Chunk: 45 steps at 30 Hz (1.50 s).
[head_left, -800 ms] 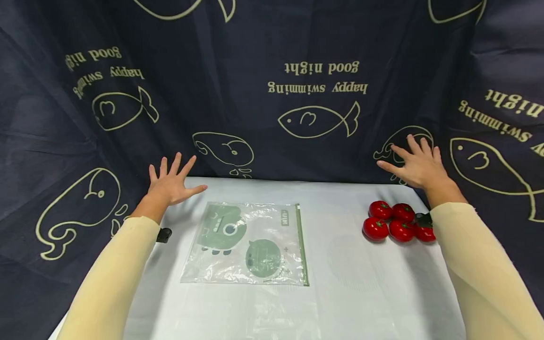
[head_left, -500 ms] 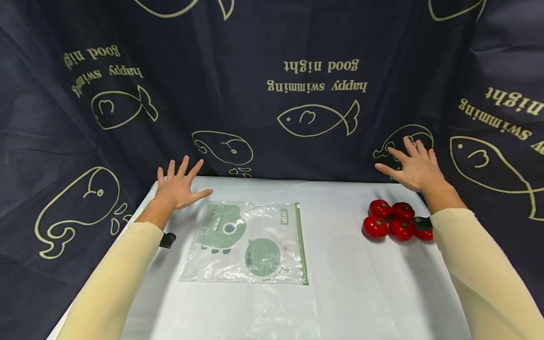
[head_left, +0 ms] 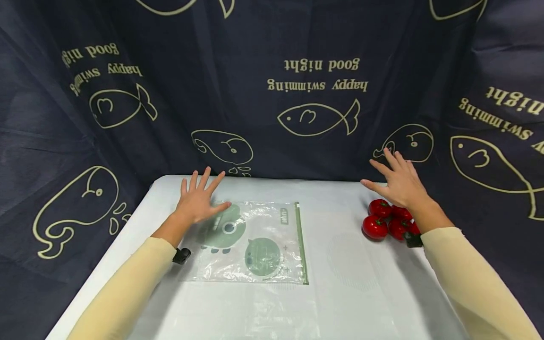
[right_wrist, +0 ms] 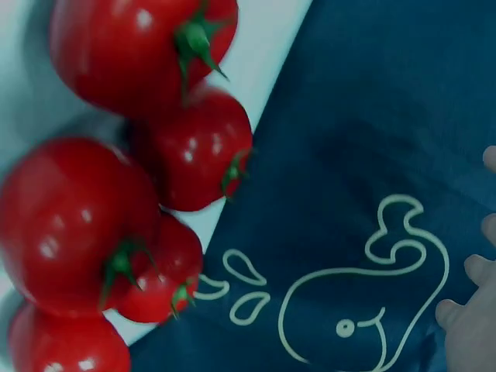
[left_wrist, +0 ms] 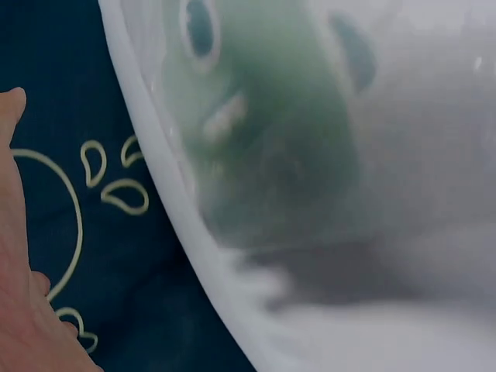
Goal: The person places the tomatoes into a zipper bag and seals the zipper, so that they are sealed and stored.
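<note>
A clear zip bag (head_left: pixel 272 222) with green cartoon prints lies flat on the white table, its green closure strip on the right side. The left hand (head_left: pixel 195 203), fingers spread and holding nothing, hovers over the bag's upper left corner. Several red tomatoes (head_left: pixel 375 227) with green stems sit close together at the table's right. Above and just behind them hangs the right hand (head_left: pixel 403 186), fingers spread and empty. In the right wrist view the tomatoes (right_wrist: pixel 77 225) fill the left side, and fingertips show at the right edge. The left wrist view shows the bag's green print (left_wrist: pixel 271 139) and part of the left hand (left_wrist: pixel 31 287).
A dark blue cloth (head_left: pixel 238 56) with fish and whale outlines and lettering hangs behind and beside the white table (head_left: pixel 340 302). A small black device sits at each wrist.
The left hand has moved right and nearer, from beside the bag to over its corner. The right hand has shifted left and slightly lower. The bag and tomatoes have stayed in place.
</note>
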### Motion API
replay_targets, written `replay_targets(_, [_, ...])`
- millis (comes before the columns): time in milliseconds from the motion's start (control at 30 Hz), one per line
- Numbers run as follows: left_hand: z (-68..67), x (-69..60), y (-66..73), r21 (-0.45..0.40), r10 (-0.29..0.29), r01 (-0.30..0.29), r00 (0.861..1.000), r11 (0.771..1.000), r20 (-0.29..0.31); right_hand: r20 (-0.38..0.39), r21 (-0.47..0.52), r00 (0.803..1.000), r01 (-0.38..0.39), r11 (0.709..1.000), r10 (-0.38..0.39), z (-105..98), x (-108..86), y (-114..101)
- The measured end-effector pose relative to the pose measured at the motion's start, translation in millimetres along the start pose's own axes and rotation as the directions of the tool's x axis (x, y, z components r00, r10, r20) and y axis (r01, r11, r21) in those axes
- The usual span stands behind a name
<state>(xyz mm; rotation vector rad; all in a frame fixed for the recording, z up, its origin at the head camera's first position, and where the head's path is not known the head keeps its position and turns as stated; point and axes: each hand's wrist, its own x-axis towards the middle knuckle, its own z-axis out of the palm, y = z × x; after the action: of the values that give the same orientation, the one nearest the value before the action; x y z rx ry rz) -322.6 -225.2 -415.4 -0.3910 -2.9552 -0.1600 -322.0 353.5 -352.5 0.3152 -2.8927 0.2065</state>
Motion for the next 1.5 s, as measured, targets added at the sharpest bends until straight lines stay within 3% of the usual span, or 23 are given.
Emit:
replay_targets(333, [20.6, -13.0, 32.6, -0.050, 0.051, -0.051, 0.999, 0.997, -0.001, -0.069, 0.043, 0.994, 0.085, 0.995, -0.082, 29, -16.3, -19])
replay_targets(633, [34.6, -25.5, 52.6, -0.095, 0.084, -0.082, 0.996, 0.992, 0.017, -0.057, 0.083, 0.989, 0.142, 0.986, -0.138, 54, -27.7, -38])
replay_targets(1100, [44.5, -38.8, 87.1, -0.118, 0.135, -0.130, 0.990, 0.984, 0.040, -0.090, 0.131, 0.969, 0.241, 0.962, -0.230, 76, -50.2, -74])
replay_targets(1500, [48.9, -46.7, 113.2, -0.133, 0.153, -0.142, 0.985, 0.981, 0.076, -0.040, 0.219, 0.972, 0.233, 0.947, -0.230, 92, -60.5, -95])
